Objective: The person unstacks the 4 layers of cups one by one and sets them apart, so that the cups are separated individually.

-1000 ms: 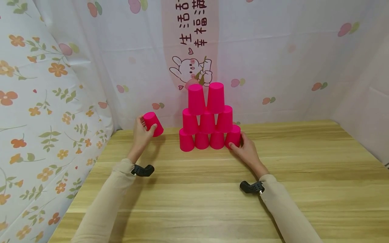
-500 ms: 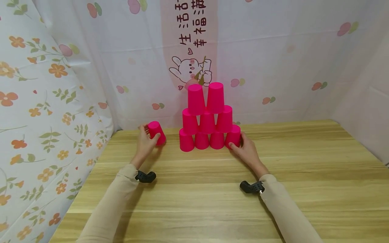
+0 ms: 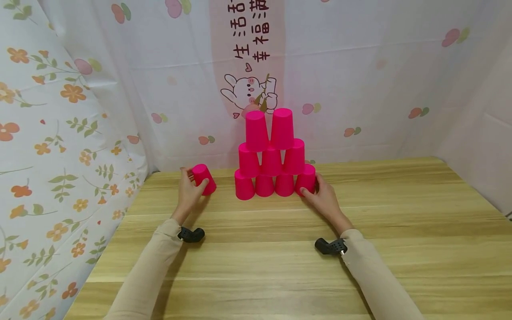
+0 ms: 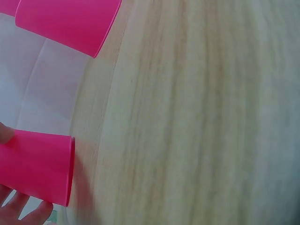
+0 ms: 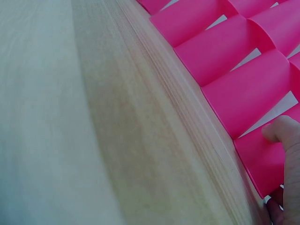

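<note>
Bright pink upside-down cups form a pyramid near the table's back edge, with two cups on top, three in the middle row and several along the bottom. To its left, my left hand grips a single pink cup, thumb on one side and fingers on the other. That cup is upside down, its rim close over the wood in the left wrist view. My right hand holds the bottom row's rightmost cup between thumb and fingers, the fingers partly hidden behind it.
The wood-grain table spreads out in front of the cups. A white printed curtain hangs right behind the table's back edge, and a flowered cloth lines the left side. Black wrist mounts sit on both forearms.
My left hand has lowered its cup from above the table down to the surface, left of the pyramid. The right hand and the stacked cups have stayed in place.
</note>
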`<action>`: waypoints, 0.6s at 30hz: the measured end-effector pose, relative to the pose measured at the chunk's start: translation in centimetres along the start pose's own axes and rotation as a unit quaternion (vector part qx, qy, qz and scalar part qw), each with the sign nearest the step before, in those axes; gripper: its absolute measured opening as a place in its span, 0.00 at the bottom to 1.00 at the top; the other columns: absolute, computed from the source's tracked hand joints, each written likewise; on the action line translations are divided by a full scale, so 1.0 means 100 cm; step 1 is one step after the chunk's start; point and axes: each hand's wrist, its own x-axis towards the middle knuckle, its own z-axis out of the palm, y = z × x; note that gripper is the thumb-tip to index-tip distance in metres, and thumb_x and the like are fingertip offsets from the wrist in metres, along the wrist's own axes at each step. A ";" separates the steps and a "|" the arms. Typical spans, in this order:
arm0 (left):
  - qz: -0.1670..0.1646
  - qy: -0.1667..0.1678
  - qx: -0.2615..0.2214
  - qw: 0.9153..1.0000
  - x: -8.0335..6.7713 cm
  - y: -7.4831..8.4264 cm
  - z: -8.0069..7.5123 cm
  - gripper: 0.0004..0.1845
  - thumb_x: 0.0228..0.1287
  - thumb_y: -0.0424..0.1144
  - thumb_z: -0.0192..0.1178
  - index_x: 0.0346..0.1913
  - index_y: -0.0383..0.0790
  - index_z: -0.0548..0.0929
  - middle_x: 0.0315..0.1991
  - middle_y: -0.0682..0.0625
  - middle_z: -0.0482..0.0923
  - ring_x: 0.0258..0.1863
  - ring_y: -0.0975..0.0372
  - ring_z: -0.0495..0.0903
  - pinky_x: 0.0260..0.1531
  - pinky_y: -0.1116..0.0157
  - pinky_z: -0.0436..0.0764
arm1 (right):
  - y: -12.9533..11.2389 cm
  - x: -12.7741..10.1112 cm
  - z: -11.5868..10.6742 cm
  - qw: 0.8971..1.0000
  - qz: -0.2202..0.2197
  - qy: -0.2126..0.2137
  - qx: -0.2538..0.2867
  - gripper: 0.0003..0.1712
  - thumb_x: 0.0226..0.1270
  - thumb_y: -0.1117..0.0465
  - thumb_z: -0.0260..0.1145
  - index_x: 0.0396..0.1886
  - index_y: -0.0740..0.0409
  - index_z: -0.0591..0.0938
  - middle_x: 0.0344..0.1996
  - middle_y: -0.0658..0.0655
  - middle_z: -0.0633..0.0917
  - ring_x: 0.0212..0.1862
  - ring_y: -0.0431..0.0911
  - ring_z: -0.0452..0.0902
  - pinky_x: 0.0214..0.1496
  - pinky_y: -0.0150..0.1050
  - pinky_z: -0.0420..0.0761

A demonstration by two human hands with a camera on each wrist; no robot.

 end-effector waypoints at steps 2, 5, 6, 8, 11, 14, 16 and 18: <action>-0.001 -0.004 -0.002 1.000 0.001 -0.002 0.000 0.29 0.56 0.27 0.62 0.57 0.25 0.61 0.54 0.33 0.68 0.54 0.44 0.69 0.56 0.53 0.69 | 0.000 0.000 0.000 1.000 0.001 0.000 -0.004 0.33 0.59 0.59 0.65 0.61 0.68 0.65 0.50 0.67 0.77 0.50 0.57 0.74 0.51 0.50 0.74; -0.001 -0.009 -0.002 1.000 0.001 -0.004 0.000 0.29 0.55 0.27 0.62 0.57 0.25 0.61 0.54 0.33 0.68 0.54 0.44 0.69 0.56 0.53 0.69 | 0.001 0.000 -0.001 1.000 -0.001 0.001 -0.007 0.33 0.59 0.59 0.65 0.61 0.68 0.65 0.50 0.68 0.77 0.50 0.57 0.73 0.52 0.50 0.74; -0.002 -0.011 0.000 1.000 0.001 -0.004 0.000 0.29 0.55 0.27 0.62 0.58 0.26 0.61 0.54 0.33 0.68 0.54 0.44 0.69 0.56 0.53 0.69 | 0.001 0.001 0.000 1.000 -0.002 0.002 -0.007 0.33 0.59 0.59 0.65 0.61 0.68 0.65 0.50 0.68 0.77 0.50 0.57 0.73 0.52 0.50 0.74; -0.003 -0.016 0.002 1.000 0.000 -0.004 -0.001 0.30 0.56 0.27 0.62 0.58 0.26 0.60 0.55 0.32 0.67 0.55 0.43 0.69 0.56 0.52 0.69 | 0.002 0.001 0.000 1.000 -0.008 0.005 -0.008 0.34 0.58 0.59 0.65 0.61 0.69 0.65 0.50 0.68 0.77 0.50 0.58 0.73 0.52 0.51 0.73; -0.007 -0.025 0.013 1.000 0.001 -0.003 -0.003 0.32 0.56 0.30 0.63 0.60 0.26 0.59 0.57 0.32 0.66 0.57 0.43 0.67 0.57 0.50 0.68 | 0.002 0.002 0.001 1.000 -0.014 0.006 -0.006 0.34 0.58 0.59 0.65 0.61 0.69 0.65 0.50 0.69 0.77 0.50 0.58 0.73 0.52 0.51 0.73; -0.009 -0.022 0.033 0.999 0.002 -0.001 -0.004 0.36 0.57 0.35 0.63 0.63 0.26 0.57 0.60 0.32 0.63 0.60 0.44 0.63 0.58 0.49 0.65 | 0.002 0.003 0.001 1.000 -0.015 0.002 -0.008 0.34 0.58 0.59 0.65 0.61 0.69 0.65 0.50 0.69 0.77 0.50 0.58 0.74 0.52 0.52 0.74; -0.001 -0.008 0.051 0.999 0.004 0.004 -0.004 0.37 0.59 0.40 0.63 0.64 0.27 0.56 0.63 0.33 0.58 0.62 0.45 0.59 0.59 0.48 0.63 | 0.002 0.002 0.000 1.000 -0.015 0.002 -0.009 0.34 0.58 0.59 0.65 0.61 0.70 0.65 0.49 0.69 0.77 0.49 0.58 0.74 0.51 0.52 0.74; 0.021 0.014 0.069 0.997 0.008 0.012 -0.004 0.37 0.60 0.44 0.60 0.65 0.28 0.57 0.65 0.34 0.53 0.64 0.46 0.54 0.60 0.47 0.59 | 0.002 0.002 -0.001 1.000 -0.017 0.004 -0.012 0.34 0.58 0.59 0.64 0.61 0.70 0.64 0.49 0.69 0.77 0.49 0.59 0.74 0.50 0.52 0.74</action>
